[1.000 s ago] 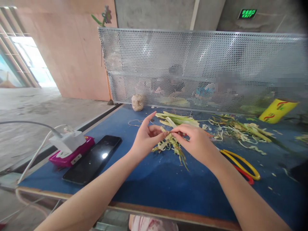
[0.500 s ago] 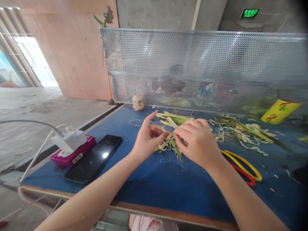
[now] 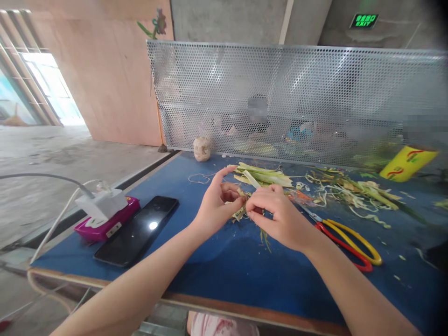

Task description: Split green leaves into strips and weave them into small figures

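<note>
Over the middle of the blue table, my left hand [image 3: 219, 200] pinches a small woven piece of pale green plant strips [image 3: 240, 215] between thumb and curled fingers, its index finger reaching forward. Close against it, my right hand [image 3: 280, 212] has its thumb and fingertips closed on the same piece. Thin loose strands [image 3: 265, 240] hang from it below the right hand; my fingers hide part of the weave. Just behind the hands lies a bundle of flat green leaf strips [image 3: 268, 177]. Scissors [image 3: 364, 245] with one red and one yellow handle rest right of my right wrist.
A black phone [image 3: 138, 231] lies at the left beside a magenta power strip [image 3: 122, 219] with a white charger [image 3: 101, 203]. Plant scraps [image 3: 364, 193] and a yellow tube-shaped object [image 3: 408, 163] are at the right. A perforated metal screen [image 3: 224, 88] stands behind a pale lump [image 3: 202, 149].
My right hand has shifted slightly left and down, its fingers curling differently at the woven piece. More of the scissors and some orange bits now show behind it. My left hand keeps its hold.
</note>
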`<act>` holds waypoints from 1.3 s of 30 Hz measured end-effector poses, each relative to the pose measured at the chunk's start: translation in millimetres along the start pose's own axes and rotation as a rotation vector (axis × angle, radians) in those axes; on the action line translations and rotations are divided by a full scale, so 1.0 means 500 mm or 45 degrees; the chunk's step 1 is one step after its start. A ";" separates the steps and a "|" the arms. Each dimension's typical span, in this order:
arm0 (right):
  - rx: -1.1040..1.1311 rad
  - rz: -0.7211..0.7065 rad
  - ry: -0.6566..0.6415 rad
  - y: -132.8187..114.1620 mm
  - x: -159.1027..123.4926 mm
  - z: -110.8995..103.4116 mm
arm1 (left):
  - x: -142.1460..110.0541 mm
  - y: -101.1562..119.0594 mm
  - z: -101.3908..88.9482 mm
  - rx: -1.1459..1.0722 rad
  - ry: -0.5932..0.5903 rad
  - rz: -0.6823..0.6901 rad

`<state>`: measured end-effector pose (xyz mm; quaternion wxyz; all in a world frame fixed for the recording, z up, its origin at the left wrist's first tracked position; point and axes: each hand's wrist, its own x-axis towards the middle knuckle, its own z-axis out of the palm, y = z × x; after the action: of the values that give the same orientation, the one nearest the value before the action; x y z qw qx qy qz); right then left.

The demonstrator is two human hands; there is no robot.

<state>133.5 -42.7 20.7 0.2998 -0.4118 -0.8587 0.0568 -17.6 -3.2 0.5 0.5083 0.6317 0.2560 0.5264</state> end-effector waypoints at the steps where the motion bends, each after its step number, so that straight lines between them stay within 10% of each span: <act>1: -0.008 -0.015 -0.002 -0.002 0.000 0.004 | -0.001 0.000 0.000 -0.005 -0.007 -0.005; 9: -0.032 -0.032 -0.016 0.008 0.002 0.005 | 0.001 -0.004 -0.002 0.028 -0.047 -0.060; 14: 0.330 0.293 0.226 0.050 0.008 -0.015 | 0.003 -0.003 0.001 0.027 -0.109 -0.042; 29: 0.799 0.531 -0.065 0.061 0.010 0.016 | 0.011 -0.003 -0.011 0.175 0.016 -0.001; 39: 0.818 0.566 0.216 0.062 0.017 0.016 | 0.001 -0.002 -0.002 0.316 0.024 0.098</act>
<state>145.6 -15.1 7.7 0.4635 -0.4760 -0.6595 0.3516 -18.3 -2.2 -0.5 0.4033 0.6940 0.2996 0.5158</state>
